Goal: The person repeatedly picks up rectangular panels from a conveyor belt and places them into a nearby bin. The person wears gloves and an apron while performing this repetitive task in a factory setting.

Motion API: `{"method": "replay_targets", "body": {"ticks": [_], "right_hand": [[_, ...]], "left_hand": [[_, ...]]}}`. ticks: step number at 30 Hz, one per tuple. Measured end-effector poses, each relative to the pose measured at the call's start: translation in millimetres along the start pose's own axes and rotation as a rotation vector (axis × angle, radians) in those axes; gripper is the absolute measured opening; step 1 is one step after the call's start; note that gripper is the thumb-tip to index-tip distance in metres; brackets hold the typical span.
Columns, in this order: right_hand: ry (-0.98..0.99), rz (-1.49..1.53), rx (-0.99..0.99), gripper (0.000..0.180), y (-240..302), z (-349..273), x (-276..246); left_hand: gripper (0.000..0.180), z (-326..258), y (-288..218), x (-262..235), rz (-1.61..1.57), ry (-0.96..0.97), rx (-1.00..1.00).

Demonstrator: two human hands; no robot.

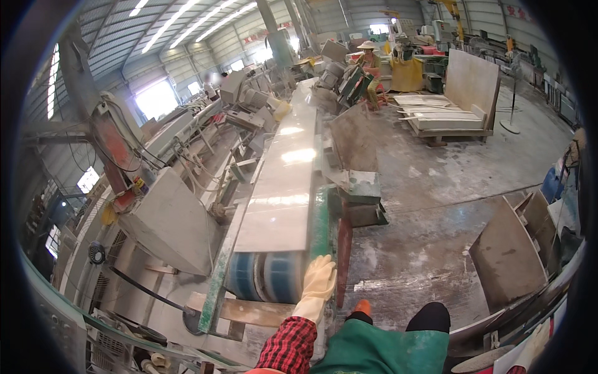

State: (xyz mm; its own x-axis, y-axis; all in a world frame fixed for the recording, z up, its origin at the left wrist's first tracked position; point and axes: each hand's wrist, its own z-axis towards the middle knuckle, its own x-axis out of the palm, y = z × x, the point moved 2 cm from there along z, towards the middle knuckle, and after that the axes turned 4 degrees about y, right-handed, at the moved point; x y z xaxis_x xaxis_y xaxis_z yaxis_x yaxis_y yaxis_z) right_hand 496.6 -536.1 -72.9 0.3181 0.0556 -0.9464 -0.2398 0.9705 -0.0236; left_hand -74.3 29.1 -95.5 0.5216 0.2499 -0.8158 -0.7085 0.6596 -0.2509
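My left hand (319,280), in a cream rubber glove with a red plaid sleeve, reaches forward with its fingers stretched flat. It rests on the green side rail (321,218) of a long conveyor, just right of the blue end roller (265,275). A long pale polished stone slab (280,199) lies on the conveyor belt and runs away from me. My right hand is out of view. My green apron (380,352) fills the lower edge.
A grey cutting-machine housing (168,221) with cables stands left of the conveyor. Stone slabs lean on a rack (507,262) at the right, and more are stacked on a pallet (445,115) farther back. A person in a straw hat (369,62) works far off. The concrete floor is wet.
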Motion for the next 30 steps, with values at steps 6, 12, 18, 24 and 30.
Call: {"method": "replay_targets", "body": {"ticks": [6,12,18,24,30], "right_hand": [[0.3,-0.063,0.154,0.072,-45,19,50],[0.276,0.337,0.235,0.093,-44,-90,50],[0.301,0.09,0.396,0.102,59,-102,-32],[0.084,0.564,0.453,0.094,40,-97,-29],[0.202,1.34,0.401,0.087,57,-54,-74]], "left_hand": [[0.024,2,-5,-12,-0.107,0.138,-0.095],[0.014,9,-6,-3,-0.14,0.01,-0.02],[0.008,0,4,-4,-0.089,-0.113,0.032],[0.006,-1,7,0,-0.179,-0.157,0.044],[0.012,-5,10,12,-0.183,-0.153,-0.074]]}}
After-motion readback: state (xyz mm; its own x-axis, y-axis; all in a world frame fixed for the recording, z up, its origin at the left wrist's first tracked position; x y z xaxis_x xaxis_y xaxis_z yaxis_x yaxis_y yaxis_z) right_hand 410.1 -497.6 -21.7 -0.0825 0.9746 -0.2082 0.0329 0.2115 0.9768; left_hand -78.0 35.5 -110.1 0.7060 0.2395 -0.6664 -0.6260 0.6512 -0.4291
